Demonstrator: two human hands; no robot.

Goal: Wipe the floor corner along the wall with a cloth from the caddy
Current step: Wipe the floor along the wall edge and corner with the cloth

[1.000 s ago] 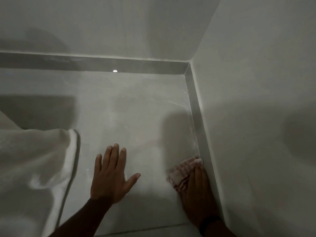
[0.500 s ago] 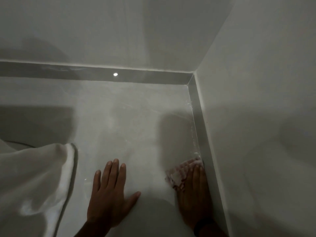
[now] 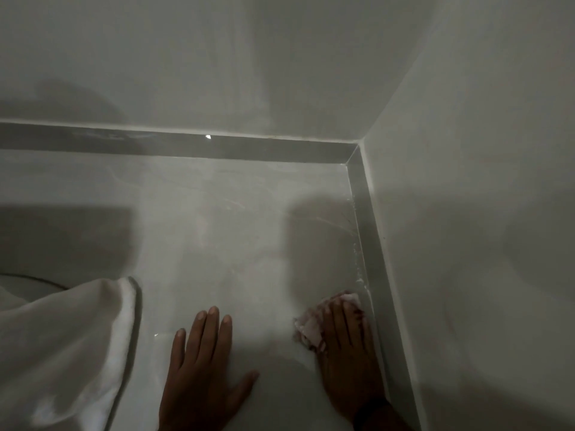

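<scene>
A dim corner of a room indoors, probably in a home: a pale glossy tiled floor [image 3: 217,231] meets plain white walls [image 3: 466,181] behind a grey skirting strip [image 3: 249,149], with white fabric [image 3: 62,343] draped at the left edge.

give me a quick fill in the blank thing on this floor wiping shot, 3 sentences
1. The cloth is pressed to the floor under the person's ____ hand.
2. The left hand lies ____ on the floor, fingers spread, holding nothing.
3. The right hand works beside the grey skirting of the wall on the ____ side.

Missing words: right; flat; right
</scene>
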